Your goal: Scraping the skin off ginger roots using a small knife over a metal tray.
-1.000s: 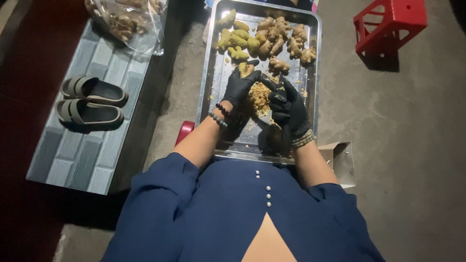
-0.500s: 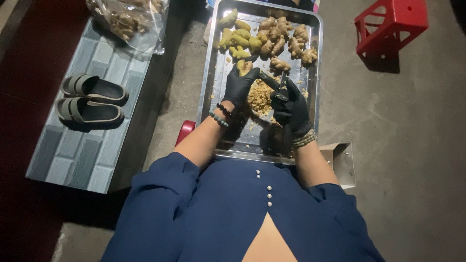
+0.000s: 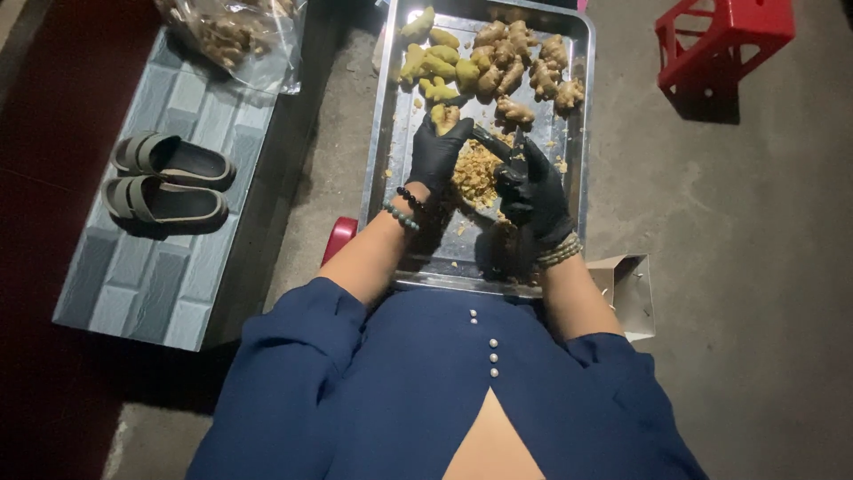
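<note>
Little has shifted since a second ago: both my gloved hands stay over the peel pile, the left only a touch higher up the tray.

My left hand (image 3: 438, 153) is closed around a ginger piece (image 3: 444, 116), while my right hand (image 3: 533, 188) grips a dark peeling tool (image 3: 490, 142) whose blade I cannot make out. Ginger scrapings (image 3: 478, 171) lie heaped between them on the metal tray (image 3: 384, 124), so the peeling seems to be carrying on. Peeled yellow pieces (image 3: 435, 64) and unpeeled ginger (image 3: 524, 62) sit at the far end. Dim light blurs the bag (image 3: 233, 36) and its contents; sandals (image 3: 164, 176) rest on the tiled step.
</note>
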